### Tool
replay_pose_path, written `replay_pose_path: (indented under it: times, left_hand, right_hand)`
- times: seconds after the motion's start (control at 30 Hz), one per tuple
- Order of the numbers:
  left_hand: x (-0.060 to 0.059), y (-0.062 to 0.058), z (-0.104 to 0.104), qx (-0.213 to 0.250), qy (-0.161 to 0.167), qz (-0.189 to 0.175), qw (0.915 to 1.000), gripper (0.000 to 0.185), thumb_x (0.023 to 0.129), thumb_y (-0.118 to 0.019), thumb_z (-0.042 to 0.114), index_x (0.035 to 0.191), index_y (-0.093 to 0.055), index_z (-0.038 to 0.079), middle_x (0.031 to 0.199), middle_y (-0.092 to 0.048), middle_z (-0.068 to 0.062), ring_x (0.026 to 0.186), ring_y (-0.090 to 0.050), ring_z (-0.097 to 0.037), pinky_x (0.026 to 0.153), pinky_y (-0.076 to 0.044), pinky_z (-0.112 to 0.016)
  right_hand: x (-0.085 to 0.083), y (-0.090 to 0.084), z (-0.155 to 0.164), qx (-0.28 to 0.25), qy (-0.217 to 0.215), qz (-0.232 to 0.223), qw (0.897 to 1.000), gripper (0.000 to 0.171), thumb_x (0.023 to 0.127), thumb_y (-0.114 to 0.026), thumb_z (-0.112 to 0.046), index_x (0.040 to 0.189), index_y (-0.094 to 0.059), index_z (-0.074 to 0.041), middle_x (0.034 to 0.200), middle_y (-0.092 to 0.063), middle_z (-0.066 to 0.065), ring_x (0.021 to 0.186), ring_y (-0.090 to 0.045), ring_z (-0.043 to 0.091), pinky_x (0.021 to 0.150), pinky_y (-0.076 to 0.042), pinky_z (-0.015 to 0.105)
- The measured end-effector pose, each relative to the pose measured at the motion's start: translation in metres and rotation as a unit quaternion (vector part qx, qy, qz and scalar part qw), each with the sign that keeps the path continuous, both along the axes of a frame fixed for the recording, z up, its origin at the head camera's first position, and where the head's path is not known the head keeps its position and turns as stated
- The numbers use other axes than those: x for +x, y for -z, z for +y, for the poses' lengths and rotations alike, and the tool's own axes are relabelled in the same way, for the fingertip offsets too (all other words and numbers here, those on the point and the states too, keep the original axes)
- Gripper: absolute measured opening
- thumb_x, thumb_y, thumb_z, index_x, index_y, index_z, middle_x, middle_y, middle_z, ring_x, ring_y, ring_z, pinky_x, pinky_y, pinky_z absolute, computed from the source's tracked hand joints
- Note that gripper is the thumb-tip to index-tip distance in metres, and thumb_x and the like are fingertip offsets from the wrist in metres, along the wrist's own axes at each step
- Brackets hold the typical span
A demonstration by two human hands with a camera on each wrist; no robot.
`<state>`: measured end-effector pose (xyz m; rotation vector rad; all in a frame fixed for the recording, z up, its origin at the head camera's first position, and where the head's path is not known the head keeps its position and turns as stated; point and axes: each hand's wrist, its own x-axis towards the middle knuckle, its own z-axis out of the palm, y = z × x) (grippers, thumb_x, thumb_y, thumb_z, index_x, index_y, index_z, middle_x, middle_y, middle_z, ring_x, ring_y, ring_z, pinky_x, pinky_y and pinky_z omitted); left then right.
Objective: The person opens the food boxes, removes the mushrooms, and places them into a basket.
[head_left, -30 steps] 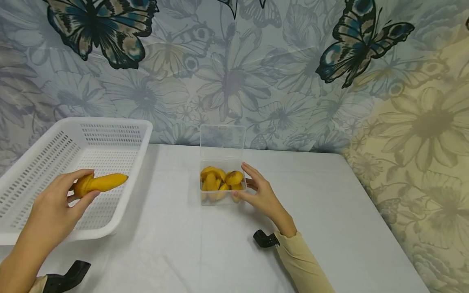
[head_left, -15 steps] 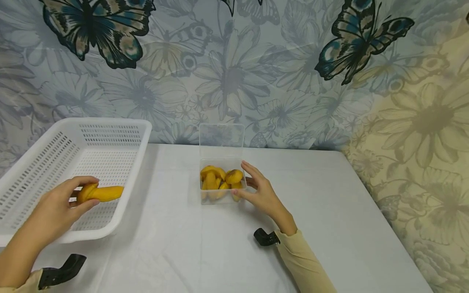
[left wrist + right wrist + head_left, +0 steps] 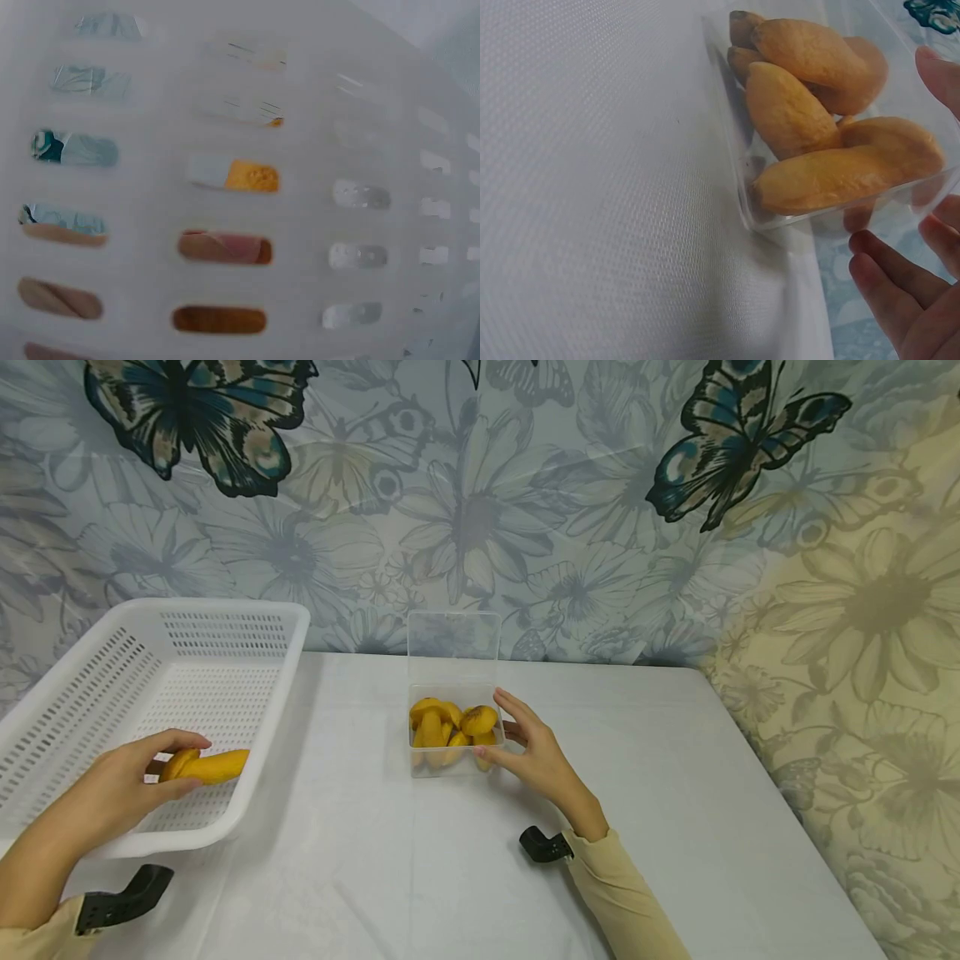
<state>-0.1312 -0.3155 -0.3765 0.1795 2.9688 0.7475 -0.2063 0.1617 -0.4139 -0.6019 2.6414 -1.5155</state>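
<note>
My left hand grips a yellow banana and holds it low inside the white perforated basket at the left. The left wrist view shows only the basket's slotted wall close up, with skin and yellow seen through the slots. A clear plastic box with its lid up stands mid-table and holds several small bananas. My right hand holds the box's right side, thumb at the front and fingers at the wall.
A white cloth covers the table. Butterfly and flower wallpaper rises behind the table's far edge. Black wrist mounts sit at both sleeves. The basket's near rim overhangs toward the front left.
My left hand has lowered the banana from above the basket's rim down into the basket. The right hand has stayed on the clear box.
</note>
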Motion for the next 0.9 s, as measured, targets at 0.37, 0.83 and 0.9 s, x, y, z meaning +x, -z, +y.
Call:
replay_pose_path:
  times: [0.37,0.83,0.9]
  left_hand:
    - [-0.004,0.002,-0.007,-0.013,0.008,-0.05,0.9986,0.052,0.083,-0.078,0.015,0.127,-0.056,-0.001,0.121,-0.059,-0.034,0.097,-0.064,-0.046,0.071,-0.056,-0.05]
    - [0.003,-0.002,0.009,-0.038,-0.011,0.043,0.9983,0.054,0.083,-0.077,0.01,0.132,-0.053,0.002,0.119,-0.062,-0.032,0.098,-0.063,-0.049,0.075,-0.051,-0.06]
    - [0.004,-0.003,0.014,-0.038,-0.007,0.076,0.9964,0.053,0.083,-0.077,0.008,0.13,-0.055,0.002,0.118,-0.063,-0.03,0.097,-0.063,-0.049,0.075,-0.051,-0.06]
  right_hand:
    - [0.0,0.0,-0.001,-0.008,-0.004,-0.005,1.0,0.083,0.086,-0.079,-0.027,0.155,-0.033,-0.021,0.163,-0.028,0.003,0.132,-0.054,0.031,0.111,-0.046,0.044]
    - [0.001,-0.002,0.0,-0.008,-0.009,0.002,1.0,0.085,0.085,-0.079,-0.025,0.156,-0.032,-0.017,0.163,-0.027,0.006,0.132,-0.054,0.034,0.11,-0.046,0.045]
    - [0.001,-0.002,0.002,-0.007,-0.006,-0.002,1.0,0.086,0.085,-0.08,-0.026,0.156,-0.032,-0.018,0.163,-0.027,0.004,0.131,-0.054,0.033,0.11,-0.046,0.045]
